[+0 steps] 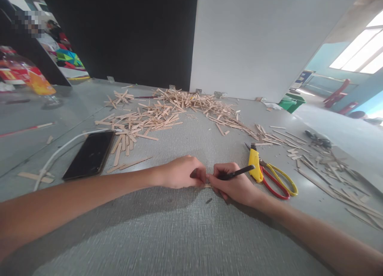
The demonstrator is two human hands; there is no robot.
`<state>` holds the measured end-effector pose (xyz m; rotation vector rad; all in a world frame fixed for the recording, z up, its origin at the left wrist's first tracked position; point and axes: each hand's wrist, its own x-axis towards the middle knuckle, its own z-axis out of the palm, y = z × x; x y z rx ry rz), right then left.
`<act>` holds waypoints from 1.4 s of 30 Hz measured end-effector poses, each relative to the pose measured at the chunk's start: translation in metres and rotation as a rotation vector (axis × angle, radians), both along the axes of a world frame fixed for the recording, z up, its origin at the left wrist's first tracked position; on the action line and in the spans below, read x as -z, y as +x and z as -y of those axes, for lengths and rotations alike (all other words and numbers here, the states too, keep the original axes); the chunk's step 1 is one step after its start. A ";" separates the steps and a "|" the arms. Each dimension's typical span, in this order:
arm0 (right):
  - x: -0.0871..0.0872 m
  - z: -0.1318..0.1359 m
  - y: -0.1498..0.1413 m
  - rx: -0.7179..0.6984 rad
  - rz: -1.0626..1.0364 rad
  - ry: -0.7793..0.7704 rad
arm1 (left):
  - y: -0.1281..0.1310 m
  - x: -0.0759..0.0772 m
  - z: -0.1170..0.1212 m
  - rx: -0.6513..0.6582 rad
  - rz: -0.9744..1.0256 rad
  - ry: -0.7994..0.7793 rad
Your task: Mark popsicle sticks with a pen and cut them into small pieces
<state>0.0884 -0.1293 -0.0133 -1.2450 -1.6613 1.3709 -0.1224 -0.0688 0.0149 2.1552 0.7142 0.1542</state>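
Slim black pen (241,171) pinched in right hand (235,184), slanting; flat wooden scrap (207,185) at curled left hand's (184,172) fingertips (hold unclear).

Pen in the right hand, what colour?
Black: the pen shows best in the head view, the only one here.

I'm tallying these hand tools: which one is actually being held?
The slim black pen-like tool, gripped in the right hand; the chunky yellow tool and the cutters with red and yellow loop handles lie on the grey table.
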 end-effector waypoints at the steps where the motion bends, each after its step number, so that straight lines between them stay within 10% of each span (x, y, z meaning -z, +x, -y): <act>1: 0.000 0.000 0.000 0.001 0.001 0.000 | 0.000 0.000 0.000 -0.001 -0.001 -0.001; 42: -0.006 -0.002 0.001 0.011 0.060 0.002 | 0.000 -0.001 0.000 -0.014 -0.032 -0.014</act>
